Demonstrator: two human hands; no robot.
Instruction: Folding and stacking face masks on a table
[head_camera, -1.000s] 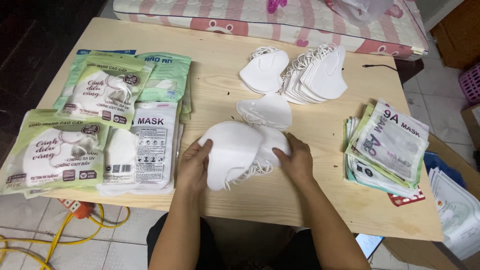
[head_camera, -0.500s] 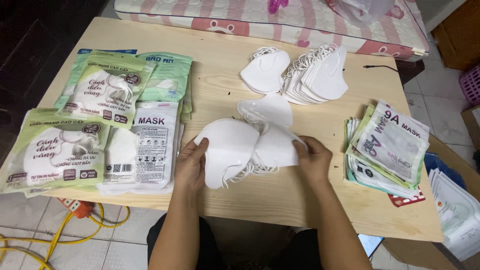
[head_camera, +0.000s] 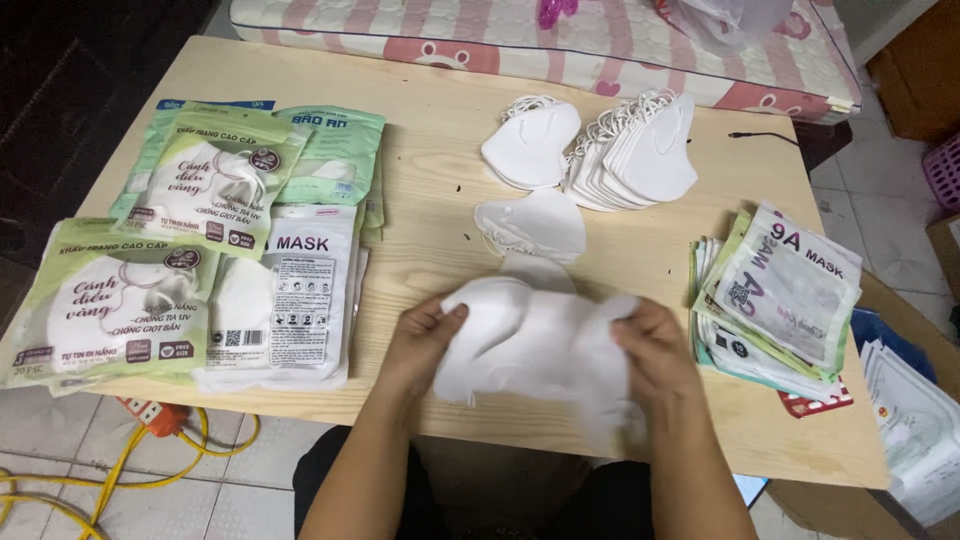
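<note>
At six o'clock, nearest the wearer, both hands grip a bundle of white face masks (head_camera: 535, 345) just above the near edge of the pale wooden table (head_camera: 430, 90); the left hand (head_camera: 420, 345) clamps the bundle's left side with its thumb on top, and the right hand (head_camera: 655, 355) pinches the right side, fingers curled over the cloth; the hands stand apart, with the bundle spanning between them. At nine o'clock lie filled mask packets (head_camera: 205, 285), green ones and a white one, overlapping each other; at three o'clock a stack of flat printed pouches (head_camera: 785, 300) sits near the table's right edge. Just beyond the bundle, toward twelve o'clock, a loose white mask (head_camera: 535, 225) lies flat; farther on rests a single mask (head_camera: 530, 145) touching a fanned row of white masks (head_camera: 640, 150). At the far edge, past the table, a pink patterned mattress (head_camera: 500, 30) runs across; at seven o'clock, on the tiled floor, yellow cable (head_camera: 140, 450) coils.
</note>
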